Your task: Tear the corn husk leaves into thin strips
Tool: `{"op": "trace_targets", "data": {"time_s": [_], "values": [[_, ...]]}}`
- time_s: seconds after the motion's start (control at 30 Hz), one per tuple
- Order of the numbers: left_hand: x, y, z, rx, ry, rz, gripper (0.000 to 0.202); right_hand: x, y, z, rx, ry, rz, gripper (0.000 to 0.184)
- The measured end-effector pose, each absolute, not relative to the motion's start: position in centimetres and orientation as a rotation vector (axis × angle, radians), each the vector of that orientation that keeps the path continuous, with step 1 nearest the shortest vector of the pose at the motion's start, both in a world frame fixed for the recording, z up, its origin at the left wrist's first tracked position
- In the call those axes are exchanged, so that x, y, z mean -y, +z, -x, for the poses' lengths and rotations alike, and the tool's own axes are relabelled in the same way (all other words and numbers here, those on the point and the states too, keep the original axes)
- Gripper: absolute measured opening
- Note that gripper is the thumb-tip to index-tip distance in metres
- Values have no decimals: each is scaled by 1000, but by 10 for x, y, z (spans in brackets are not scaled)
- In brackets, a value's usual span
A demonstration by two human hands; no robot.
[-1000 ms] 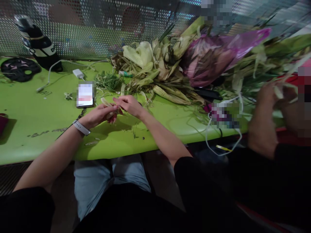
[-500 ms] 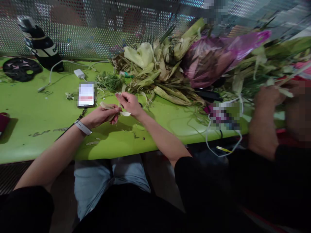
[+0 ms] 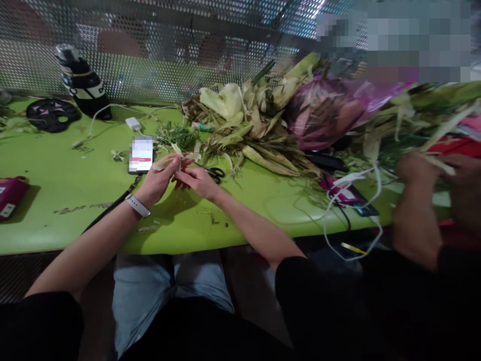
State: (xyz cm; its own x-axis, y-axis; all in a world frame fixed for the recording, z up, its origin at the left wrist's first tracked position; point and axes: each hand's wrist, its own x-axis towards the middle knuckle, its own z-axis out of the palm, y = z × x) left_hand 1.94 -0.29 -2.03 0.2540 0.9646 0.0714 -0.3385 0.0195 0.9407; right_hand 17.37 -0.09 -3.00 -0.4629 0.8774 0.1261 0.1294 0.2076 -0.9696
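My left hand (image 3: 160, 180), with a pale watch band on its wrist, is closed on a strip of pale corn husk (image 3: 162, 163). My right hand (image 3: 201, 183) meets it from the right, fingers pinched together at the same husk; the exact grip is partly hidden. Black-handled scissors (image 3: 217, 173) lie on the green table (image 3: 248, 200) just behind my right hand. A lit phone (image 3: 141, 153) rests close behind my left hand. Past the hands lies a bundle of thin green shreds (image 3: 175, 134).
A large heap of dry corn husks (image 3: 259, 118) and a purple plastic bag (image 3: 319, 113) fill the back. White cables (image 3: 326, 235) loop over the front edge. Another person's hands (image 3: 419, 168) work at right. A black bottle (image 3: 84, 85) and maroon box (image 3: 11, 196) stand left.
My right hand has dropped lower against my left hand, and the husk has been turned up and leftward. The scissors now show more fully. The whole view has shifted slightly.
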Motion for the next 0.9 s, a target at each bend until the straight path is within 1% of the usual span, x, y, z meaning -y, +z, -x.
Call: {"op": "trace_targets", "data": {"time_s": [0.07,0.23,0.47,0.6,0.67,0.77,0.9], "values": [[1,-21,-17,-738,1169,-1064,23,-1,-31,-172,1687,1415,870,46],[-6,-22,-11,-693,1201,-997,16,-4,-29,-175,1748,1505,863,45],[-5,-17,-8,-713,1216,-905,6,-5,-27,-182,1776,1508,926,39],[-7,-14,-5,-766,1150,-861,12,-11,-30,-190,1586,1379,1018,44],[-5,-13,-5,-792,1095,-900,13,-15,-34,-191,1595,1281,1043,46],[-3,-13,-7,-785,1072,-1020,15,-18,-41,-188,1663,1161,1025,45],[-1,-15,-8,-799,1029,-1206,21,-18,-43,-187,1665,1157,954,39]]}}
